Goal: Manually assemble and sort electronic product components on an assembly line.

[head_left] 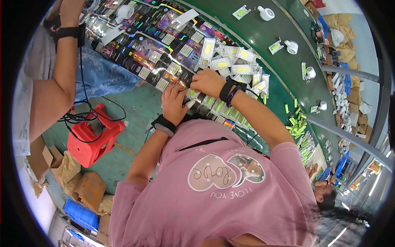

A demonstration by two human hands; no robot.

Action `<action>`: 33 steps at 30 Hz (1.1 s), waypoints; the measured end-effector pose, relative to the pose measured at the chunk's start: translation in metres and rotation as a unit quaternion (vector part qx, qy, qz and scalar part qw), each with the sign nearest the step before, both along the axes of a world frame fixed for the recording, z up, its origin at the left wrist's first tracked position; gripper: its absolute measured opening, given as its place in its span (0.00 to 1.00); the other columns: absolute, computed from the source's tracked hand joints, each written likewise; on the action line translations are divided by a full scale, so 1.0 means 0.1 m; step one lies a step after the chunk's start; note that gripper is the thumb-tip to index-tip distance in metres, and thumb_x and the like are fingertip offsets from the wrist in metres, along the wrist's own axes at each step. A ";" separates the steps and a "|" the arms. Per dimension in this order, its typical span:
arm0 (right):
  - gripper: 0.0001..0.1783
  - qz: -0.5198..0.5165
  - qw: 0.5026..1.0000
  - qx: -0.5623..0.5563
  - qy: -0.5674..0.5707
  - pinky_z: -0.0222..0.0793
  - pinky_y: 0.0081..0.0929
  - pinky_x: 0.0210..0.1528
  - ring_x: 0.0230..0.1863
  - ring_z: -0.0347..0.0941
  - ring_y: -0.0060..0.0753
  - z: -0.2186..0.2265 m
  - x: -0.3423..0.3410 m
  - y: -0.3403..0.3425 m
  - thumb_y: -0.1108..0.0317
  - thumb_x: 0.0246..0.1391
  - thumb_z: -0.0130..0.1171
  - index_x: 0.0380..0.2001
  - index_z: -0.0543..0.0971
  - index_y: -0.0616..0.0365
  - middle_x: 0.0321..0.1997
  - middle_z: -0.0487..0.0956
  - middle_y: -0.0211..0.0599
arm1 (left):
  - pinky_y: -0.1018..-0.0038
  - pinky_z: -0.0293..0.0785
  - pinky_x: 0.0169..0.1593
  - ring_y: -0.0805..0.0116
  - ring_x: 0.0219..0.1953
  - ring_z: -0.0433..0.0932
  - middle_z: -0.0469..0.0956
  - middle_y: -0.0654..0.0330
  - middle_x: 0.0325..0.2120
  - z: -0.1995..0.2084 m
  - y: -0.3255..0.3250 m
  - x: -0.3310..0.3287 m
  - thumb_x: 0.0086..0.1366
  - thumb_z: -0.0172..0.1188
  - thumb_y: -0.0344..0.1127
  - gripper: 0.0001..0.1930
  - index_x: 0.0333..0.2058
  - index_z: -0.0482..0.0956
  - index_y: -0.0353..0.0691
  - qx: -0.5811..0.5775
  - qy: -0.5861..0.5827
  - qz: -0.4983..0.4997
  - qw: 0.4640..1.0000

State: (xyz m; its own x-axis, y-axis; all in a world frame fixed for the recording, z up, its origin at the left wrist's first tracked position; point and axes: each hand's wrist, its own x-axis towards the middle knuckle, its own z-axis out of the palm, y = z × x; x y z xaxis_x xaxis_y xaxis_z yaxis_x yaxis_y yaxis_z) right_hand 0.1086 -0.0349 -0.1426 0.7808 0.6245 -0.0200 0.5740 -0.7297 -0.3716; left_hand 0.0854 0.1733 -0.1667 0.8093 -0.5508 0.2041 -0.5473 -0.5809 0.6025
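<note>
My left hand (pixel 173 105) is at the near edge of the table, its fingers bent and closed together. A small white tip shows beside its thumb; I cannot tell whether that is a wrapping or a part. Close by on the right, my right hand (pixel 209 83) curls its fingers downward in a pinch. What either hand grips is hidden by the fingers. White cases with green cells (pixel 217 105) lie in a row beside and below my right wrist. Just beyond that hand, white cases with yellow labels (pixel 222 63) form a loose heap.
Shiny printed packages (pixel 162 41) cover the table to the left. A green conveyor (pixel 284 66) carries white round parts (pixel 266 14). Loose green cells (pixel 297 123) are piled at right. Another person's arm (pixel 61 70) reaches in at left, above a red stool (pixel 92 138) with cables.
</note>
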 end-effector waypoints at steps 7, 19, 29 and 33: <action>0.01 -0.020 1.000 -0.013 0.017 0.67 0.32 0.38 0.36 0.73 0.32 0.01 0.00 0.05 0.67 0.41 0.60 0.22 0.78 0.46 0.27 0.72 0.25 | 0.61 0.61 0.55 0.57 0.53 0.67 0.72 0.61 0.43 0.01 0.00 0.05 0.43 0.68 0.34 0.23 0.41 0.78 0.41 -0.016 0.000 -0.004 1.000; 0.08 -0.123 0.992 -0.033 -0.006 0.62 0.33 0.43 0.41 0.72 0.32 0.23 -0.18 0.05 0.67 0.44 0.60 0.31 0.78 0.45 0.32 0.74 0.25 | 0.61 0.62 0.52 0.55 0.49 0.69 0.74 0.58 0.42 0.37 -0.02 0.29 0.46 0.68 0.37 0.22 0.42 0.77 0.37 0.088 0.066 -0.121 0.987; 0.08 -0.738 0.653 0.143 -0.093 0.71 0.29 0.36 0.32 0.75 0.39 0.74 -2.37 -0.66 0.74 0.50 0.58 0.35 0.79 0.60 0.32 0.79 0.41 | 0.65 0.70 0.38 0.56 0.32 0.73 0.76 0.53 0.31 -0.18 -0.28 0.60 0.47 0.56 0.24 0.20 0.42 0.76 0.35 0.005 0.207 -0.167 0.964; 0.13 -0.887 0.439 0.042 -0.136 0.68 0.39 0.45 0.41 0.73 0.46 0.25 -3.60 -0.74 0.73 0.44 0.59 0.37 0.76 0.61 0.39 0.77 0.46 | 0.72 0.71 0.38 0.65 0.33 0.74 0.76 0.54 0.33 -0.29 -0.28 0.62 0.52 0.57 0.26 0.18 0.44 0.75 0.34 0.024 0.275 -0.116 0.954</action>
